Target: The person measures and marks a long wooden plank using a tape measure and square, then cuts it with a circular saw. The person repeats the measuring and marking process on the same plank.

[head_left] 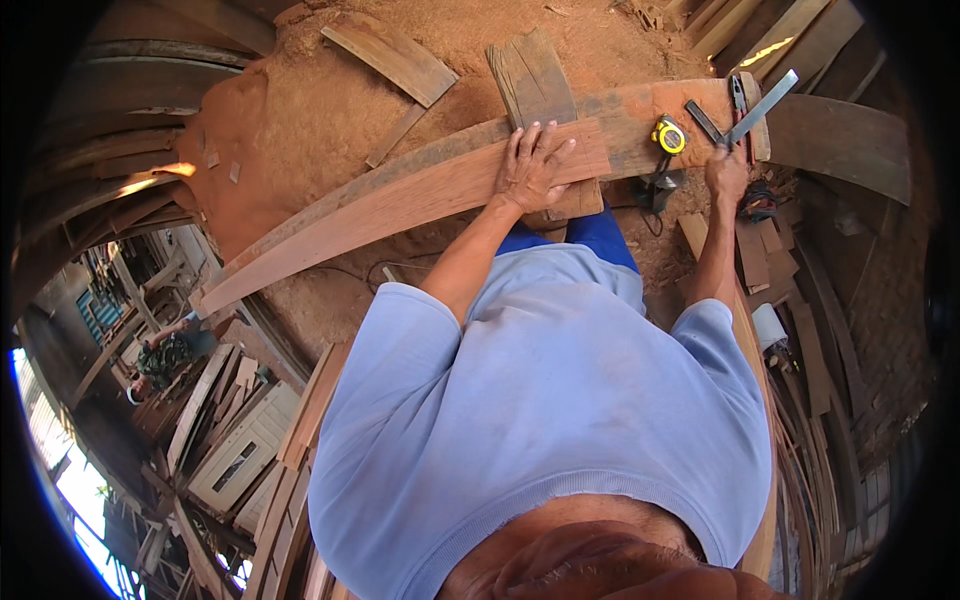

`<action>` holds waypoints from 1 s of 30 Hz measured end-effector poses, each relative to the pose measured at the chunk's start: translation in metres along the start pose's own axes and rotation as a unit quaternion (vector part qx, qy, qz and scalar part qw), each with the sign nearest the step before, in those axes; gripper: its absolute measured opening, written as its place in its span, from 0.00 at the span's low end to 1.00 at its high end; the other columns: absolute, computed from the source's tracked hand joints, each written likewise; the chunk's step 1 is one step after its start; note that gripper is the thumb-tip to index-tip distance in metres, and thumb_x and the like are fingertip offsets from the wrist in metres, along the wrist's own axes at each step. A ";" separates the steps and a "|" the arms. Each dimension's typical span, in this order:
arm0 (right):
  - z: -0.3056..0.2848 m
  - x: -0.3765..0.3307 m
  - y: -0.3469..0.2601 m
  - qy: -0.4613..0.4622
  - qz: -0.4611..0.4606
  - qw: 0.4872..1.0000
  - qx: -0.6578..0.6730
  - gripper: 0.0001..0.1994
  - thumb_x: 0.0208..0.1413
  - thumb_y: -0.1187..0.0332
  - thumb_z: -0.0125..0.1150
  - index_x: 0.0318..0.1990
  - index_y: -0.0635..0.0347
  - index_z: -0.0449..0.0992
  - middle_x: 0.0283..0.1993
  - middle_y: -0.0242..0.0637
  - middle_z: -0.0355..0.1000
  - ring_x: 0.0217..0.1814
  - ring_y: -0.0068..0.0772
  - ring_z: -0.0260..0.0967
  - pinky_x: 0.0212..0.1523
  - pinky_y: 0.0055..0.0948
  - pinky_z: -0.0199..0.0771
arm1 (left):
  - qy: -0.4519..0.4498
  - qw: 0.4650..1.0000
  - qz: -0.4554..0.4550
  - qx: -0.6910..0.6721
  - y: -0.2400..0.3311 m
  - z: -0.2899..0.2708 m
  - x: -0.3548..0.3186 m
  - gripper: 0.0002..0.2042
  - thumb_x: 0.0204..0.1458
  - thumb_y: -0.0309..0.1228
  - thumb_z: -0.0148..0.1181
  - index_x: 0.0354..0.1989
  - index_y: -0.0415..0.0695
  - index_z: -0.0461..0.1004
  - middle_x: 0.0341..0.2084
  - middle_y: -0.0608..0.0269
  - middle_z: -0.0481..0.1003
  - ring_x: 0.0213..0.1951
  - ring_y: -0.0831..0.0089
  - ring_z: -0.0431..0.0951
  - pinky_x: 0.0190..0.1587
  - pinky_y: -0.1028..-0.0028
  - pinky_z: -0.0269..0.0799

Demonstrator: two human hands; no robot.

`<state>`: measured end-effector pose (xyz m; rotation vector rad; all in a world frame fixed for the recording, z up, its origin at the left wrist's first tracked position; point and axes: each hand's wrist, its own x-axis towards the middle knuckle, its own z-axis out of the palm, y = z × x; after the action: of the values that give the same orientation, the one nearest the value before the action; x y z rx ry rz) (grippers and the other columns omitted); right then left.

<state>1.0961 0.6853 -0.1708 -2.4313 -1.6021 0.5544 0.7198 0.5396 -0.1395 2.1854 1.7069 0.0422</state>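
My left hand [532,168] lies flat on a reddish-brown plank [400,215], fingers spread near its right end. The plank is long and rests on a larger, worn wooden beam [640,105]. At the beam's right end, my right hand [727,174] is closed at the joint of a sliding bevel, whose metal blade [766,104] points up and right. The bevel's dark stock [704,121] slants up and left from there; the fingertips are partly hidden. Pliers with red handles [739,98] lie beside the blade. A yellow tape measure [668,135] sits on the beam between my hands.
A short thick board [530,75] lies crosswise under the plank. Loose boards [395,60] rest on sawdust-covered ground [260,150]. A dark power tool with a cord [657,188] is below the tape measure. Timber is stacked both sides; another person [165,350] is at far left.
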 end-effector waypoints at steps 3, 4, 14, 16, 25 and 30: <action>0.003 -0.045 -0.051 -0.107 -0.139 0.981 -0.077 0.43 0.53 0.45 0.72 0.73 0.50 0.63 0.56 0.63 0.70 0.58 0.64 0.70 0.57 0.54 0.73 | -0.030 0.999 -0.006 0.011 0.001 -0.005 0.002 0.46 0.48 0.51 0.71 0.77 0.65 0.55 0.77 0.49 0.49 0.77 0.48 0.45 0.77 0.46 0.37; 0.008 -0.051 -0.058 -0.113 -0.147 0.977 -0.104 0.43 0.52 0.45 0.72 0.73 0.49 0.62 0.59 0.62 0.68 0.61 0.64 0.69 0.58 0.54 0.72 | -0.023 1.000 0.004 0.009 0.000 -0.005 0.004 0.46 0.48 0.51 0.71 0.77 0.65 0.55 0.77 0.49 0.49 0.77 0.47 0.44 0.77 0.46 0.36; 0.001 -0.062 -0.064 -0.266 -0.170 0.947 0.049 0.30 0.50 0.60 0.70 0.60 0.62 0.71 0.51 0.57 0.76 0.54 0.55 0.74 0.55 0.47 0.74 | 0.038 0.984 -0.034 -0.169 -0.004 -0.032 -0.022 0.32 0.55 0.43 0.69 0.69 0.51 0.68 0.66 0.43 0.65 0.70 0.53 0.61 0.73 0.53 0.52; -0.041 -0.116 -0.102 -0.424 -0.179 0.873 0.159 0.34 0.50 0.59 0.70 0.64 0.64 0.70 0.53 0.54 0.77 0.53 0.48 0.75 0.57 0.43 0.75 | -0.005 0.919 -0.116 -0.377 -0.008 -0.037 -0.040 0.27 0.59 0.41 0.67 0.64 0.44 0.71 0.56 0.48 0.73 0.61 0.61 0.71 0.66 0.60 0.64; -0.005 -0.290 -0.190 -0.554 -0.267 0.778 0.131 0.43 0.62 0.40 0.59 0.66 0.75 0.61 0.60 0.70 0.71 0.65 0.60 0.71 0.65 0.46 0.70 | -0.112 0.563 -0.292 -0.765 -0.037 -0.066 -0.146 0.17 0.61 0.31 0.67 0.55 0.39 0.71 0.44 0.58 0.78 0.44 0.73 0.80 0.49 0.72 0.80; 0.012 -0.321 -0.222 -0.526 -0.309 0.777 0.155 0.41 0.63 0.44 0.60 0.67 0.76 0.58 0.61 0.72 0.70 0.67 0.64 0.70 0.67 0.48 0.68 | -0.107 0.537 -0.281 -0.788 -0.073 -0.056 -0.182 0.18 0.59 0.30 0.69 0.54 0.38 0.71 0.44 0.59 0.78 0.43 0.74 0.80 0.49 0.72 0.80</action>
<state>0.7907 0.4811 -0.0379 -1.1420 -2.2074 2.0196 0.5890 0.3974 -0.0735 0.2238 1.1048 0.7584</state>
